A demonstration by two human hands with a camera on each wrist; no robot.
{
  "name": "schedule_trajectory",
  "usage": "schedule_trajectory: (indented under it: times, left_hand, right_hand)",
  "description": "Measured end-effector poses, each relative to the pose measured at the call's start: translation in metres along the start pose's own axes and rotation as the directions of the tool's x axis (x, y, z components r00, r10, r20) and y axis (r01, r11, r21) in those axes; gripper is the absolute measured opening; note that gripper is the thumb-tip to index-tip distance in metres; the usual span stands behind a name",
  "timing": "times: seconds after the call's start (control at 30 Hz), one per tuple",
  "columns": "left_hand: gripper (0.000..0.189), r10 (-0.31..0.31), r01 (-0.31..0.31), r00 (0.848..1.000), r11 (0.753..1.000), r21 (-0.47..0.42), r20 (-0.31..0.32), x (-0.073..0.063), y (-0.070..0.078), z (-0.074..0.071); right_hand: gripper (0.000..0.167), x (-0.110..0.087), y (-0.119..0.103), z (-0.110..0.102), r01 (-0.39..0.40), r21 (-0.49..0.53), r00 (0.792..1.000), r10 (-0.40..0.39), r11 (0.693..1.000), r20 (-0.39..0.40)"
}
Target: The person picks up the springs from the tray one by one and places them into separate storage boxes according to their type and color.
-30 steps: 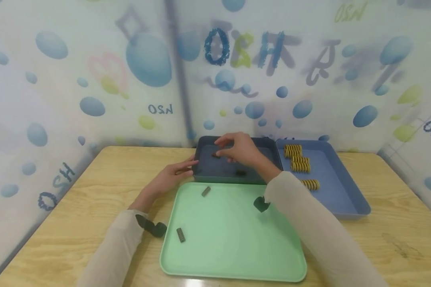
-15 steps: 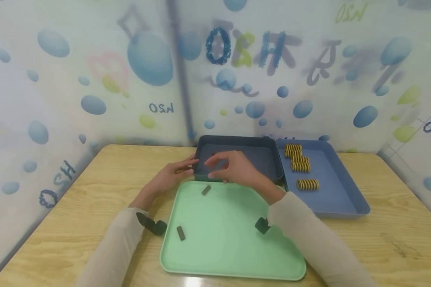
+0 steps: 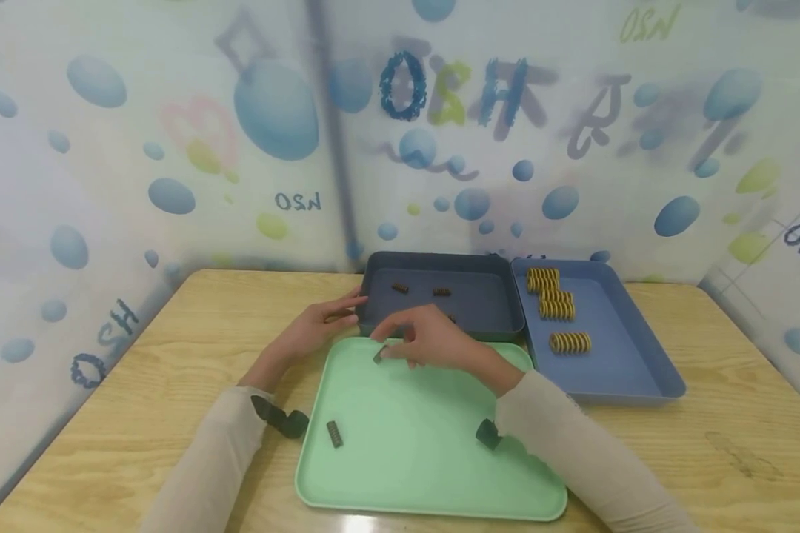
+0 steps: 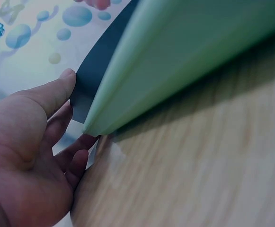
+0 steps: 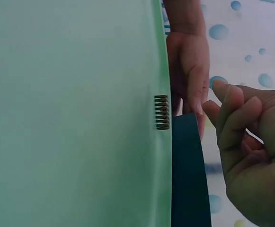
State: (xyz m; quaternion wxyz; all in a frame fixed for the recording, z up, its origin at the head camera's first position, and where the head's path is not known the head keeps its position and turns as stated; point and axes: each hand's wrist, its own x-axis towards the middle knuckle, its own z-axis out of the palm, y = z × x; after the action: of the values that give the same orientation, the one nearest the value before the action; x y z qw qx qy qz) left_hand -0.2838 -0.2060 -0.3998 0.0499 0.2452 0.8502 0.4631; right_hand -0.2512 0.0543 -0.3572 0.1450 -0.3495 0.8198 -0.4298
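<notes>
My right hand (image 3: 433, 339) hangs over the far part of the green tray (image 3: 433, 444), its fingers bent and holding nothing. Below its thumb and forefinger lies a small dark coil spring (image 3: 378, 356); in the right wrist view this spring (image 5: 162, 112) rests on the tray, apart from the fingers. A second small spring (image 3: 334, 434) lies near the tray's left side. With extended fingers, my left hand (image 3: 313, 329) touches the left side of the dark blue tray (image 3: 490, 303). Inside that tray are small springs (image 3: 442, 292), one partly hidden behind my right hand.
To the right stands a lighter blue tray (image 3: 627, 363) with several larger yellow springs (image 3: 570, 343). All the trays sit on a wooden table (image 3: 720, 414). A patterned wall (image 3: 440, 222) rises right behind the table.
My right hand has drawn back from the dark blue tray to above the green tray, and the small spring it was at lies in the dark tray. My left hand has stayed put.
</notes>
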Motion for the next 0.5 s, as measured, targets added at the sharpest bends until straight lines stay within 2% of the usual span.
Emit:
schedule_trajectory:
  times: [0.17, 0.5]
  left_hand:
    - [0.046, 0.001, -0.001, 1.0, 1.0, -0.013, 0.0, -0.0003, -0.0001, 0.0001]
    - [0.046, 0.013, -0.013, 1.0, 1.0, 0.002, 0.003, -0.0009, 0.0009, 0.0001]
  right_hand:
    - [0.029, -0.0011, 0.0003, 0.0055, 0.042, -0.051, 0.999, -0.04, 0.998, 0.032]
    - [0.034, 0.0053, 0.0057, 0.0091, 0.042, -0.128, 0.997, -0.033, 0.991, 0.069]
